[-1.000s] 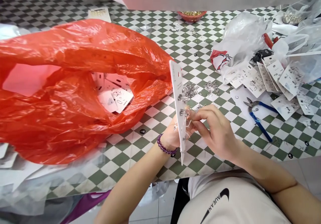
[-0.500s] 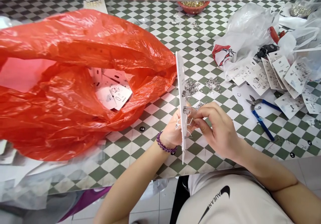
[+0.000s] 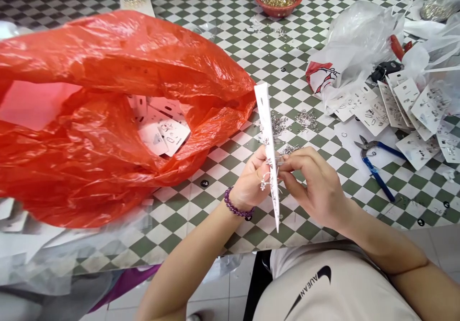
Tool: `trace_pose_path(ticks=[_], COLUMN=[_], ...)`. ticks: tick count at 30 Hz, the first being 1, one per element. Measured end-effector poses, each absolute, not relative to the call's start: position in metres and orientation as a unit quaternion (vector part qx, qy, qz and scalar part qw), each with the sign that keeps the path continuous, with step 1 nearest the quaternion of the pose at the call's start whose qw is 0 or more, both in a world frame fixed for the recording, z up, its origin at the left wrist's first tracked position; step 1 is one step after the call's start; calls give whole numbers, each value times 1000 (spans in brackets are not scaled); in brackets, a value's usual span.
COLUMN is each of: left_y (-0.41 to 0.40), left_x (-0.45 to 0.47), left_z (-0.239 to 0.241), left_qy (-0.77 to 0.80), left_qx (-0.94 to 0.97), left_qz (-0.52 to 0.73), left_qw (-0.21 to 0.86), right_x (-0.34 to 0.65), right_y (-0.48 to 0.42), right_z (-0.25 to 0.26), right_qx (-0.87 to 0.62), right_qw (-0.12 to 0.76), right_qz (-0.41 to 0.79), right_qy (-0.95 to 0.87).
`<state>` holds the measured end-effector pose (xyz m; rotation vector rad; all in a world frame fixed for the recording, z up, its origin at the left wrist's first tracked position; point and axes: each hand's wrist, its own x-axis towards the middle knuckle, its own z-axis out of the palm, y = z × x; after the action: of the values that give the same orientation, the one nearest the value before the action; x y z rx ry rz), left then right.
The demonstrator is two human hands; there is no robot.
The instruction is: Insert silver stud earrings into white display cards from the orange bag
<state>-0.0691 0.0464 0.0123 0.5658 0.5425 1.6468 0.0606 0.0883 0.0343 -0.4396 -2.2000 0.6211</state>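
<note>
My left hand, with a purple bead bracelet at the wrist, holds a white card edge-on above the table; small metal pieces hang from the card. My right hand is on the card's other side, its fingers pinched at a small metal piece near the card's middle. Just beyond both hands, loose small metal pieces lie in little heaps on the table.
A big orange plastic bag with white cards inside lies open at the left. Blue-handled pliers, several filled cards and white plastic bags are at the right. A red bowl stands at the back of the checked table.
The card has tilted, its top leaning left and its bottom swinging right, while both hands stay on it. The view shifted slightly.
</note>
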Motion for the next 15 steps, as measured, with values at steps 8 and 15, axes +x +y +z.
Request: trace_pose_path(ticks=[8,15], left_y=[45,48], left_x=[-71,-71], left_z=[6,13], left_qy=[259,247], left_qx=[212,196], left_qz=[662,655], left_qw=[671,686], right_x=[60,61], right_y=[86,88], right_z=[35,35], right_qx=[-174,-178], right_qw=[408,411], right_qz=[248,248], right_qy=[-861,-859])
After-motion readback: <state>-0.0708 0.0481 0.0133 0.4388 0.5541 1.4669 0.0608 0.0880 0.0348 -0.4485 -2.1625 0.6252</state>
